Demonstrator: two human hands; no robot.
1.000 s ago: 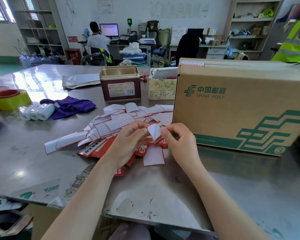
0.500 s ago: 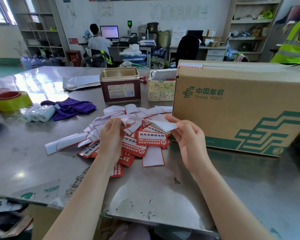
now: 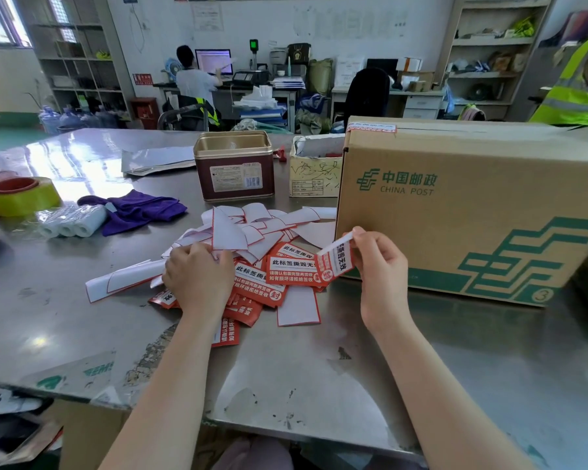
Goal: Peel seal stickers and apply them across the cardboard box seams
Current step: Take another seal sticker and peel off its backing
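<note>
Head view: our right hand point(image 3: 381, 266) pinches a peeled seal sticker point(image 3: 335, 262) just beside the cardboard box point(image 3: 455, 205); the left hand point(image 3: 197, 276) grips backing paper point(image 3: 226, 232). We should keep the glue side untouched and centre it over a seam.

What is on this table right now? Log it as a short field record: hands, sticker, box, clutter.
left hand: holds a white backing sheet over the pile
right hand: pinches a peeled red seal sticker, lifted off the table
sticker pile: red stickers and white backings, loose, left of the box
cardboard box: upright on the metal table, one sticker already across its top left corner
behind the pile: open tin
far left: purple cloth, tape roll
</note>
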